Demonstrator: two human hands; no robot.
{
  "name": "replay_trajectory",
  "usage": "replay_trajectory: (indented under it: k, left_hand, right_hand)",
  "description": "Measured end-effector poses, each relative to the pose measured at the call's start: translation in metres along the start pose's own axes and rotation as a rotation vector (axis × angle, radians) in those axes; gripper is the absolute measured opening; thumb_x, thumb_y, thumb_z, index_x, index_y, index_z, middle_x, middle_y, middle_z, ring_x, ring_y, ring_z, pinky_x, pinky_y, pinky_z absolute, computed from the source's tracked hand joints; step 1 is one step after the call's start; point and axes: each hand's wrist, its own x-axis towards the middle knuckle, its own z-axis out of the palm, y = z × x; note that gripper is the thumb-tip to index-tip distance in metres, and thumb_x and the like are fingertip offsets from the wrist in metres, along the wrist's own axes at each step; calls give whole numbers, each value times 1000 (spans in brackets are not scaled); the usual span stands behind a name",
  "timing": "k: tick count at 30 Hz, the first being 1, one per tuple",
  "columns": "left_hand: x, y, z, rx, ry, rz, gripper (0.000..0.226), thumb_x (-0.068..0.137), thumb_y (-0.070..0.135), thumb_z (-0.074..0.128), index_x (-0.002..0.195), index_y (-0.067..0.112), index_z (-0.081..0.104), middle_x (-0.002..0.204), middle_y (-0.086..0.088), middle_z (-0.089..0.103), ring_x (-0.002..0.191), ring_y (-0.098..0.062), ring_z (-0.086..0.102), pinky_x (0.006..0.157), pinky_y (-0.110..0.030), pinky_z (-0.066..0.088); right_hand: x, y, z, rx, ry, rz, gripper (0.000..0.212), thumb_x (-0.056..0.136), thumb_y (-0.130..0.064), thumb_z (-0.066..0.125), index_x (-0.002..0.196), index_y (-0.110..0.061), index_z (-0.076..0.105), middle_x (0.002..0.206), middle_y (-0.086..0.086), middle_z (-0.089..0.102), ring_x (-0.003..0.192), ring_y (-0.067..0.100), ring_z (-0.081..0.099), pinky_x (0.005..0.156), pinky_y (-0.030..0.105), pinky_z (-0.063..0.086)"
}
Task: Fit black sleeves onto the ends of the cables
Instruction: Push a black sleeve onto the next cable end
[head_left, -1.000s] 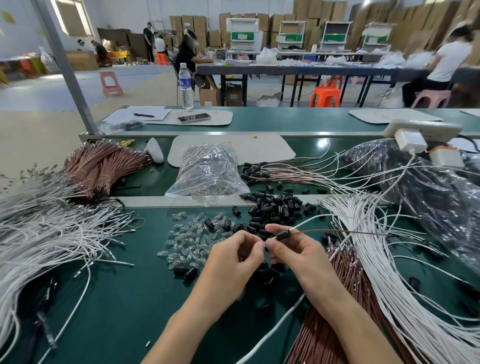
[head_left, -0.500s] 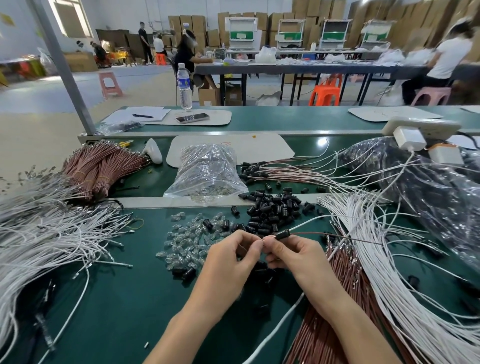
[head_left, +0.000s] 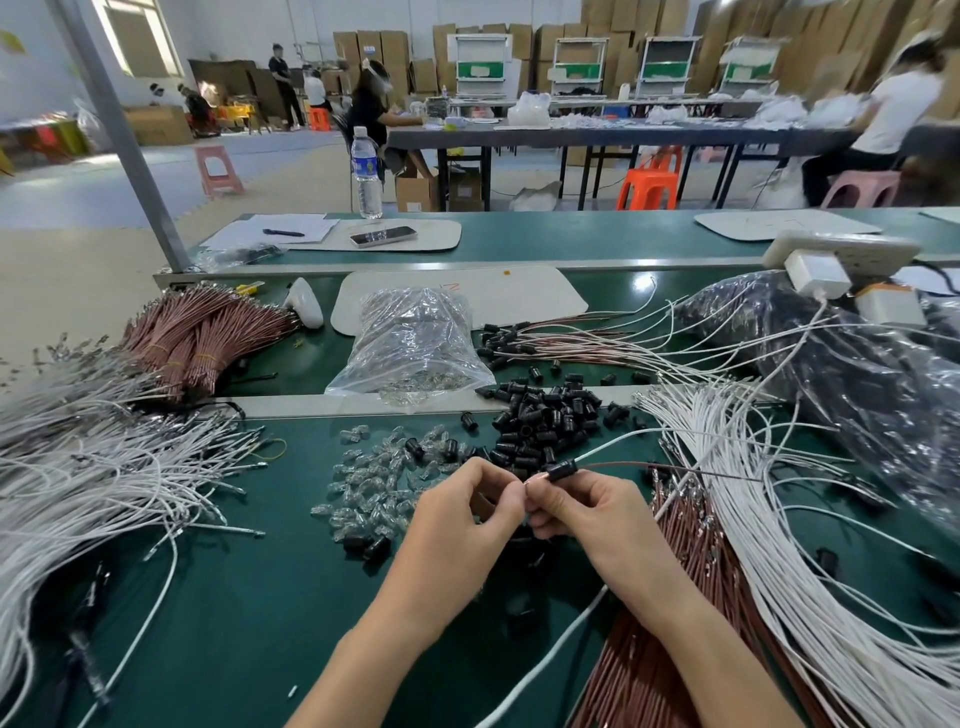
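**Hands.** Two hands are in view, both raised above the green bench (head_left: 234, 597).
- The left hand (head_left: 467, 514) has its fingers curled. Thumb and forefinger pinch the bare, copper-coloured tip of one brown cable (head_left: 675, 469).
- The right hand (head_left: 587, 514) pinches one black sleeve (head_left: 562, 470) between thumb and forefinger. This sleeve sits on the brown cable, just to the right of the exposed tip.
- The two hands meet at the fingertips.
- One white cable (head_left: 618, 445) also leads away from the sleeve toward the upper right. Whether it enters the sleeve cannot be determined.

**Task stock.**
- One heap of loose black sleeves (head_left: 540, 415) lies just beyond the hands. There are too many to count.
- One pile of clear caps (head_left: 374, 478) lies to the left of that heap.
- One fan of sleeved cables (head_left: 571, 345) lies further back.
- There are two masses of white cables: one at the left (head_left: 78, 467) and one at the right (head_left: 779, 519).
- There are two groups of brown cables: banded bundles (head_left: 202, 332) at the upper left, and a loose sheaf (head_left: 665, 649) beside the right forearm.

**Other items.**

| Item | Count |
|---|---|
| Clear plastic bag (head_left: 410, 343) | 1 |
| Dark plastic bag (head_left: 857, 374) | 1 |
| Power strip (head_left: 841, 252) | 1 |
| White plug adapters (head_left: 816, 273) | 2 |
| Water bottle (head_left: 365, 176) | 1 |
| Phone (head_left: 383, 236) | 1 |
| Pen (head_left: 283, 232) | 1 |
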Motion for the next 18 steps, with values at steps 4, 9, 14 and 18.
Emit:
replay_trajectory:
  k: [4,9,14,18]
  left_hand:
    - [2,1,-3,4,-26,-23,11,98,30,64,87,31,66,75,18,69,66,-1,61,60,-10,44]
    - [2,2,-4,-10,-34,-29,9,99,28,63,91,29,67,80,16,71,69,0,63,64,-11,46]
    - [1,3,-4,3,-38,-25,9,99,29,63,92,30,68,78,20,71,69,1,63,64,-12,47]
    - [2,1,-13,134,21,7,15,100,43,55,101,34,67,85,16,71,80,-3,66,72,-25,53]
  right_hand:
    - [0,-1,0,-3,1,1,20,80,-32,75,81,-13,81,81,10,78,71,15,73,66,21,58]
    - [-2,-3,2,15,-6,6,18,78,-36,76,82,-20,83,81,8,78,70,14,73,66,19,57]
    - [-2,-2,1,23,0,4,19,76,-36,78,88,-22,83,83,9,78,71,14,72,66,20,57]
    - [-1,-1,1,68,64,8,17,79,-33,76,86,-18,82,83,9,78,71,13,71,66,19,57]
